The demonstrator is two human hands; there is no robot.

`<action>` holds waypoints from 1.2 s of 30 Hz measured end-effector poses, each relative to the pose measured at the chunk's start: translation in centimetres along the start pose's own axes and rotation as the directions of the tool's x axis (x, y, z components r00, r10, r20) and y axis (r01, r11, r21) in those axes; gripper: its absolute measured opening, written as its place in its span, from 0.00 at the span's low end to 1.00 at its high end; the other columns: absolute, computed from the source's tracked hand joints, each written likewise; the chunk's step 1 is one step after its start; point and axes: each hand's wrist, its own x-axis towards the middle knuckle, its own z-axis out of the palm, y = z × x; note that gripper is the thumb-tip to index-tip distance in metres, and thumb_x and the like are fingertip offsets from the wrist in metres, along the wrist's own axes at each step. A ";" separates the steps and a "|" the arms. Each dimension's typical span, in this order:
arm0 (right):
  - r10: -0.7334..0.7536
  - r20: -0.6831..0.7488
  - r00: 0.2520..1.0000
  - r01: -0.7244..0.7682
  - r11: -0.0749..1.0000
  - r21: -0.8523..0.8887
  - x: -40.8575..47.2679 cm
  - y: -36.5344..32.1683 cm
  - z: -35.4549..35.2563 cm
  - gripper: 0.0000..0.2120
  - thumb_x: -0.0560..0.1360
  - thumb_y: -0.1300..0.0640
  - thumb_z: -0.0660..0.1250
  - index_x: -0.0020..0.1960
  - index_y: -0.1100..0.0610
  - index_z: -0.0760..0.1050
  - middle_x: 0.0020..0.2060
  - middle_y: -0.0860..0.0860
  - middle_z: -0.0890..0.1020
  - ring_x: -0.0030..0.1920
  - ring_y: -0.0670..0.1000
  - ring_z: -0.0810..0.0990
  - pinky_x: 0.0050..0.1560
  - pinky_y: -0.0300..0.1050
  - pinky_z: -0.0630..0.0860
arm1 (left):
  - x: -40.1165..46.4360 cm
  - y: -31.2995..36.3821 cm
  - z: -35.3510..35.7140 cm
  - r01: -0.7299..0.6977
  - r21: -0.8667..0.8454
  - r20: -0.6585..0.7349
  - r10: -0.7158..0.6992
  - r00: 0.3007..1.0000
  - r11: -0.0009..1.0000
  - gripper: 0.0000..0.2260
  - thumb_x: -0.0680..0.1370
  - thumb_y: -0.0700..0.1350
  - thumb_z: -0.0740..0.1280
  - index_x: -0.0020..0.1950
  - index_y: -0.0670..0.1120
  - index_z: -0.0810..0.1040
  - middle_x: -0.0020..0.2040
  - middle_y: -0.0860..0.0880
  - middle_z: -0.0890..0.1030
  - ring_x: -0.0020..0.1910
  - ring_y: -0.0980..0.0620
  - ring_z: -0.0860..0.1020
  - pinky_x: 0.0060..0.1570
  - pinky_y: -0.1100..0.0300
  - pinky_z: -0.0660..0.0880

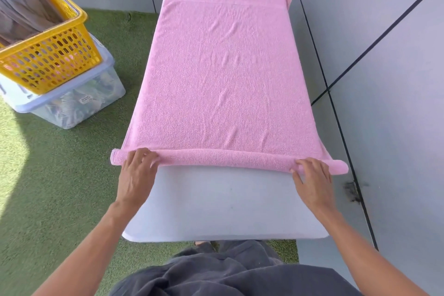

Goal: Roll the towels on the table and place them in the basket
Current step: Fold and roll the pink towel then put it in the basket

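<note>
Your left hand and right hand curl their fingers onto the rolled near edge of the pink towel spread over the white tabletop; the yellow basket sits far left.

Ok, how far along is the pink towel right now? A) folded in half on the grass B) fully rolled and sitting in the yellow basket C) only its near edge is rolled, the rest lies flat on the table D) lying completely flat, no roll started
C: the pink towel has a thin roll only along its near edge, under the left hand and right hand, while the rest lies flat on the table.
</note>
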 end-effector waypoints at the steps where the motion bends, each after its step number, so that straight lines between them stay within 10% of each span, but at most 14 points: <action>1: -0.004 0.030 1.000 0.004 1.000 0.005 0.0 0.3 0.4 0.17 0.73 0.52 0.70 0.61 0.54 0.74 0.57 0.50 0.76 0.62 0.56 0.70 0.66 0.55 0.66 | -0.2 -0.1 0.4 -0.030 -0.002 0.030 0.030 0.999 1.000 0.14 0.71 0.38 0.74 0.55 0.40 0.79 0.54 0.42 0.78 0.52 0.39 0.74 0.52 0.44 0.74; 9: -0.050 0.262 0.964 0.062 0.997 -0.037 3.0 1.9 -0.2 0.13 0.74 0.60 0.70 0.58 0.60 0.78 0.50 0.56 0.80 0.52 0.61 0.76 0.56 0.55 0.70 | 3.2 -1.4 -0.9 0.021 -0.063 0.324 0.000 0.946 0.998 0.12 0.75 0.36 0.70 0.57 0.41 0.80 0.52 0.44 0.81 0.54 0.40 0.76 0.55 0.46 0.73; 14: 0.016 0.612 0.790 -0.074 0.995 0.069 5.3 3.0 -3.0 0.12 0.75 0.56 0.69 0.58 0.57 0.78 0.52 0.53 0.80 0.55 0.55 0.78 0.53 0.46 0.70 | 5.5 -2.8 -2.6 0.237 -0.184 0.705 -0.040 0.708 0.954 0.12 0.77 0.42 0.69 0.61 0.47 0.80 0.55 0.51 0.80 0.57 0.50 0.77 0.59 0.58 0.70; 19: 0.111 0.104 0.988 -0.120 0.988 0.094 3.7 0.9 -2.3 0.03 0.74 0.58 0.69 0.46 0.51 0.78 0.49 0.51 0.79 0.54 0.58 0.73 0.53 0.54 0.70 | 4.7 -1.7 -2.2 0.239 -0.166 0.305 -0.180 0.935 0.957 0.07 0.72 0.41 0.74 0.40 0.54 0.81 0.45 0.49 0.78 0.47 0.45 0.75 0.46 0.51 0.71; 23: 0.039 0.004 0.999 -0.038 0.999 -0.024 0.8 0.1 -0.8 0.11 0.76 0.51 0.69 0.56 0.55 0.80 0.54 0.51 0.79 0.59 0.58 0.70 0.61 0.56 0.69 | 0.8 0.3 -0.8 0.018 -0.086 0.024 -0.016 1.000 0.996 0.04 0.74 0.38 0.72 0.48 0.40 0.81 0.47 0.44 0.75 0.46 0.42 0.72 0.41 0.43 0.74; 26: -0.043 0.079 0.996 0.046 0.999 -0.030 0.4 1.0 0.8 0.24 0.71 0.57 0.74 0.64 0.62 0.74 0.60 0.57 0.76 0.64 0.61 0.68 0.69 0.58 0.64 | -0.4 0.1 0.6 -0.087 -0.073 0.059 0.092 0.994 0.994 0.17 0.71 0.39 0.75 0.58 0.38 0.78 0.53 0.41 0.76 0.50 0.40 0.73 0.49 0.43 0.76; 32: -0.002 0.226 0.974 0.008 1.000 -0.028 3.6 1.2 0.0 0.14 0.71 0.65 0.70 0.57 0.63 0.78 0.48 0.58 0.80 0.54 0.62 0.75 0.61 0.55 0.69 | 3.5 -1.2 -0.2 -0.042 -0.113 0.273 0.072 0.959 0.993 0.12 0.73 0.36 0.72 0.57 0.40 0.80 0.50 0.43 0.80 0.52 0.38 0.77 0.54 0.44 0.73; 36: 0.014 0.504 0.863 -0.002 1.000 -0.025 4.5 1.8 -2.7 0.08 0.74 0.56 0.69 0.52 0.57 0.81 0.44 0.55 0.82 0.49 0.58 0.78 0.50 0.50 0.74 | 5.4 -2.3 -2.6 0.091 -0.095 0.667 -0.004 0.745 0.991 0.15 0.79 0.43 0.66 0.66 0.44 0.76 0.61 0.48 0.77 0.63 0.46 0.73 0.62 0.57 0.66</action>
